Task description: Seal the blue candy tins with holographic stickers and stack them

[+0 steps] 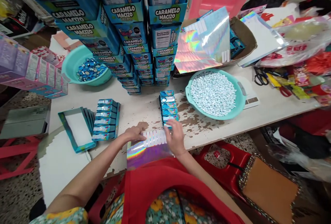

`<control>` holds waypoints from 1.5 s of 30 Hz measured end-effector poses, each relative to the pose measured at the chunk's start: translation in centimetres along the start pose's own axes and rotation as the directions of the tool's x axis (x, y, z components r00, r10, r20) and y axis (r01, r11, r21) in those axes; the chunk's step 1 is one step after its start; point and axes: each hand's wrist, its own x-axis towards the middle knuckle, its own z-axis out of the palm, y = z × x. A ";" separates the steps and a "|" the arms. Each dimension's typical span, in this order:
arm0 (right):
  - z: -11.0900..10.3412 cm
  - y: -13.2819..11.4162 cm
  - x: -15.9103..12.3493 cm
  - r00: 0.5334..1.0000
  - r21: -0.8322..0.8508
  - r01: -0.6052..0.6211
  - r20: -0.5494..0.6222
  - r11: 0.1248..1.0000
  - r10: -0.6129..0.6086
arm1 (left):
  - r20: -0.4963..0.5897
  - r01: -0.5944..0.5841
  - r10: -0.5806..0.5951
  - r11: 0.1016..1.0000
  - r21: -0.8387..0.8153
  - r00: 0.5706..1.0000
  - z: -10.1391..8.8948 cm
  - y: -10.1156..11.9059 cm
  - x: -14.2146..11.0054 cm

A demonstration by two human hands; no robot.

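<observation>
A holographic sticker sheet lies at the table's near edge, with a row of white stickers along its top. My left hand rests curled on the sheet's left end, fingers closed against it. My right hand pinches at the right end of the sticker row, just below a row of small blue candy boxes lined up on the table. Whether a sticker is between the fingertips is too small to tell.
A teal bowl of white candies sits to the right, a teal bowl of blue pieces at left. Tall stacks of Caramelo Macizo cartons stand behind. A tray of filled boxes, flat trays, scissors and another holographic sheet lie around.
</observation>
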 end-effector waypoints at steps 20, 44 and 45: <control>6.8 -3.1 -4.4 0.796 -0.029 0.341 0.540 0.940 -0.272 | -0.075 0.070 -0.086 0.979 -0.192 0.993 0.5 -1.8 -2.3; 1.7 4.2 6.1 0.900 0.096 -0.383 -0.182 0.919 0.395 | -0.221 -0.347 0.267 0.741 -0.575 0.938 -2.4 10.0 4.7; 2.0 4.7 6.4 0.896 0.093 -0.390 -0.191 0.916 0.401 | -0.220 -0.339 0.258 0.742 -0.578 0.941 -2.3 10.0 5.3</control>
